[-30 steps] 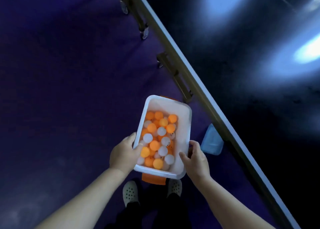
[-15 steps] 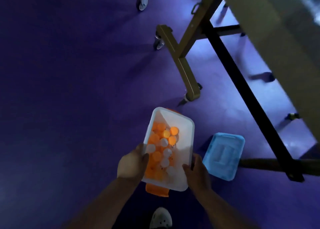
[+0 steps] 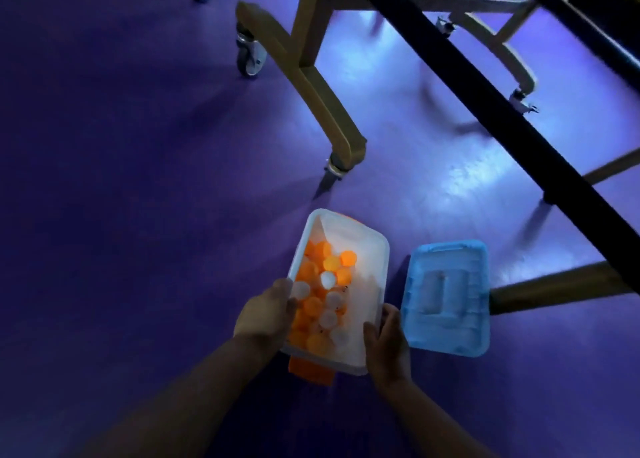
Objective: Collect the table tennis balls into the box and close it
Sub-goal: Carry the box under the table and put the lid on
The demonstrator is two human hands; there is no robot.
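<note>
A white plastic box (image 3: 372, 249) holds several orange and white table tennis balls (image 3: 323, 301). My left hand (image 3: 265, 315) grips its left rim and my right hand (image 3: 386, 343) grips its right rim near the close end. An orange clip (image 3: 310, 371) sticks out under the box's near end. The blue lid (image 3: 448, 298) lies flat on the purple floor just right of the box, apart from it.
The table's gold legs (image 3: 322, 101) with caster wheels (image 3: 249, 59) stand on the floor beyond the box. A black crossbar (image 3: 502, 111) runs diagonally overhead at the right. Another gold leg (image 3: 554, 288) lies right of the lid.
The box has come down low beside the blue lid, both hands still holding it. My view has dropped under the table, so its legs and crossbar fill the upper frame.
</note>
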